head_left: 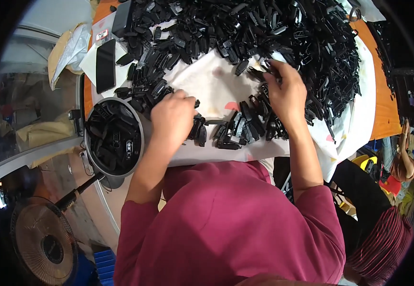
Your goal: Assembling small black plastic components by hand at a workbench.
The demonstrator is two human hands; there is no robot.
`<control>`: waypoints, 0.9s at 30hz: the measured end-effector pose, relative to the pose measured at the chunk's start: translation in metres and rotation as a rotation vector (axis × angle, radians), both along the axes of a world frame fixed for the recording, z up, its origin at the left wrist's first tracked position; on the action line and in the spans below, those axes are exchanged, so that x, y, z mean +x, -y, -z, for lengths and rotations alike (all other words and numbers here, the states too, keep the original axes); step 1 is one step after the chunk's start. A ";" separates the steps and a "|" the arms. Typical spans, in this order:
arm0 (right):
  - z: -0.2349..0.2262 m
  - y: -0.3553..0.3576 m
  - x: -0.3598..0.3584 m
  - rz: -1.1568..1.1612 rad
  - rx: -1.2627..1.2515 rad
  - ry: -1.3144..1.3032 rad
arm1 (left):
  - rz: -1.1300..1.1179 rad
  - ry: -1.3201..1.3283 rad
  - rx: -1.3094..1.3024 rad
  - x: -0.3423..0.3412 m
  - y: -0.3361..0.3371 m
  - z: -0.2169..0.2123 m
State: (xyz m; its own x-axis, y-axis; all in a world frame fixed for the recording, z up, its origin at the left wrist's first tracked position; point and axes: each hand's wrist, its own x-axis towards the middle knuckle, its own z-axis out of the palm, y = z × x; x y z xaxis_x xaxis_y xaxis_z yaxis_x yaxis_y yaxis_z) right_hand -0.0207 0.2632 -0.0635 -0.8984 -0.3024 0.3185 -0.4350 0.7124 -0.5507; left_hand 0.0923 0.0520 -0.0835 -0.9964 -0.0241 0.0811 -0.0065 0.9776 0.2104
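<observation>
Small black plastic parts [312,52] are heaped across a white cloth [197,83] on the table, thickest at the far side and right. My left hand [173,117] is closed, its fingers curled down among parts on the left edge of the heap; what it grips is hidden under the knuckles. At the right, my right hand [287,90] reaches into the heap with thumb and fingertips pinched around a small black plastic part [258,73]. Between my hands, close to my body, lies a loose group of the same parts [240,128], some with shiny faces.
A round bin [141,126] holding black parts stands left of my left forearm. Beyond it lie a dark phone [105,66] and a black box [122,19]. A fan [44,240] stands at lower left. At the right, another person's arm [405,152] shows.
</observation>
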 end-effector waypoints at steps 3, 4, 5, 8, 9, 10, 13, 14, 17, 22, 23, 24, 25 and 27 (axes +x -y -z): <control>0.004 0.008 0.012 -0.156 -0.145 0.137 | -0.016 0.081 -0.033 -0.011 -0.002 0.005; 0.004 0.010 0.017 -0.208 -0.208 0.213 | -0.025 0.091 -0.029 -0.015 -0.003 0.005; 0.007 0.011 0.023 -0.262 -0.346 0.355 | -0.043 -0.027 0.144 -0.017 -0.004 0.000; 0.014 0.016 0.038 -0.313 -0.842 0.816 | -0.138 -0.098 0.665 -0.026 -0.009 -0.009; 0.016 0.017 0.041 -0.358 -0.774 0.761 | -0.129 -0.089 0.903 -0.023 -0.007 -0.006; 0.014 0.024 0.047 -0.344 -0.854 0.754 | -0.126 -0.093 0.904 -0.022 -0.011 -0.004; 0.011 0.036 0.054 -0.311 -0.988 0.709 | -0.179 -0.224 1.255 -0.019 -0.030 -0.009; 0.010 0.035 0.054 -0.313 -0.985 0.705 | -0.177 -0.228 1.257 -0.019 -0.031 -0.012; 0.003 0.033 0.053 -0.370 -0.937 0.633 | -0.055 -0.156 1.445 -0.018 -0.030 -0.021; -0.015 0.019 0.045 -0.381 -0.845 0.439 | 0.047 -0.234 1.319 -0.016 -0.022 -0.027; -0.018 0.016 0.042 -0.426 -0.660 0.233 | 0.079 -0.270 1.265 -0.015 -0.021 -0.030; -0.021 0.014 0.040 -0.458 -0.470 0.027 | 0.082 -0.271 1.266 -0.015 -0.021 -0.034; -0.024 0.013 0.040 -0.447 -0.455 -0.020 | 0.071 -0.230 1.205 -0.014 -0.021 -0.040; -0.026 0.010 0.037 -0.467 -0.457 -0.054 | 0.060 -0.196 1.140 -0.015 -0.021 -0.043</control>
State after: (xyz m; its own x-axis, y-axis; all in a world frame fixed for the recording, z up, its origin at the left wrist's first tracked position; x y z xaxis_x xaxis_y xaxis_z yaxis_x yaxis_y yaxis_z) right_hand 0.0165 0.2527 -0.0375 -0.6846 -0.4803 0.5482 -0.6773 0.1412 -0.7221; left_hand 0.0771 0.0732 -0.0409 -0.9712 -0.1358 0.1956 0.1634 0.2174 0.9623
